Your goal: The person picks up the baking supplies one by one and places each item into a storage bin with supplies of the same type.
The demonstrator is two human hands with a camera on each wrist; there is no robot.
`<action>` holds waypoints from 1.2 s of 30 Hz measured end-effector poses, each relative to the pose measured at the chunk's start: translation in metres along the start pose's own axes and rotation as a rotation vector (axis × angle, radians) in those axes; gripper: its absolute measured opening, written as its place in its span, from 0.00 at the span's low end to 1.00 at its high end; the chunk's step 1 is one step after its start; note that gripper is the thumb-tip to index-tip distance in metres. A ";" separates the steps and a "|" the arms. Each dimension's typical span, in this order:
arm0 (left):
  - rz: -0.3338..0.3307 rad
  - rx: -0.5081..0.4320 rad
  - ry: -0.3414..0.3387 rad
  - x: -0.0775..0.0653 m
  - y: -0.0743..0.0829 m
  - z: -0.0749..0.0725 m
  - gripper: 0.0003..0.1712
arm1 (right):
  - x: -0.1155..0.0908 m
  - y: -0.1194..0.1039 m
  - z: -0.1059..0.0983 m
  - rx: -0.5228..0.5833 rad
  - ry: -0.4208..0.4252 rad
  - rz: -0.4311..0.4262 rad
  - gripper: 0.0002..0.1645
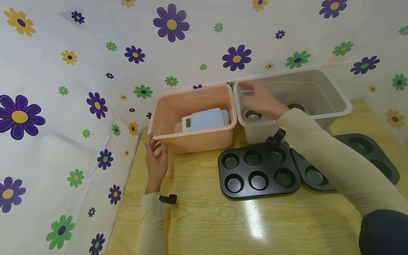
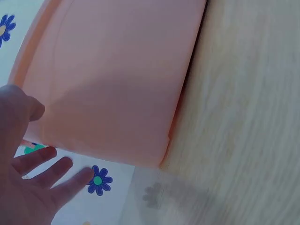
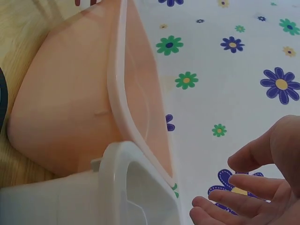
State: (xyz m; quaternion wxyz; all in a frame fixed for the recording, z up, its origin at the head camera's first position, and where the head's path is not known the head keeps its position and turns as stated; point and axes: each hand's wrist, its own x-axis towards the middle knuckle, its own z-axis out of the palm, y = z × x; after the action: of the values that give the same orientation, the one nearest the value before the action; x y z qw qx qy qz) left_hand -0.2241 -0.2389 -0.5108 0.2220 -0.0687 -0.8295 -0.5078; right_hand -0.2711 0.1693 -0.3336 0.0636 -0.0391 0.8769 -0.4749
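My left hand is at the front left corner of a peach plastic bin, its fingers loosely spread and a fingertip at the rim. In the left wrist view, the thumb lies near the bin's wall while several fingers extend beside the corner. Inside the bin is a white kitchen scale with a pale blue top. My right hand hovers over the left end of a light grey bin, holding nothing. Small round metal tins lie inside that bin, partly hidden by the arm.
A dark six-cup muffin pan sits on the wooden table before the bins. Another dark pan lies to its right, partly covered by my right sleeve. A flower-printed white sheet stands behind and at the left.
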 end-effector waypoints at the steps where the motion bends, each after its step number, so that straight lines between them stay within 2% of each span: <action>1: 0.011 0.026 -0.007 -0.002 0.001 0.000 0.39 | -0.004 0.003 -0.003 0.006 0.001 -0.006 0.39; 7: 0.083 0.165 -0.012 -0.012 0.008 0.000 0.41 | -0.024 0.015 -0.016 0.062 0.021 -0.017 0.37; 11: 0.180 0.159 -0.020 -0.019 0.016 0.001 0.35 | -0.036 0.019 -0.026 0.058 0.046 0.006 0.37; 15: 0.264 0.156 -0.058 -0.026 0.021 0.003 0.26 | -0.049 0.029 -0.038 0.060 0.081 -0.007 0.37; 22: 0.316 0.192 -0.099 -0.033 0.023 0.011 0.22 | -0.066 0.053 -0.056 0.056 0.127 0.006 0.35; 28: 0.394 0.209 -0.159 -0.033 0.022 0.020 0.09 | -0.075 0.068 -0.071 0.007 0.162 0.031 0.35; 32: 0.407 0.184 -0.186 -0.035 0.023 0.025 0.08 | -0.081 0.074 -0.080 -0.010 0.189 0.057 0.34; 36: 0.348 0.134 -0.209 -0.038 0.024 0.031 0.11 | -0.087 0.082 -0.089 -0.019 0.236 0.087 0.34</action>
State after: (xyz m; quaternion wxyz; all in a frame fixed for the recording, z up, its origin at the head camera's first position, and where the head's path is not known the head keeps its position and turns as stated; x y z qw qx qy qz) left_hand -0.1916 -0.1961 -0.5199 0.2229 -0.2482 -0.8557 -0.3955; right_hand -0.1992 0.2987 -0.3476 -0.0198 0.0545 0.8836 -0.4646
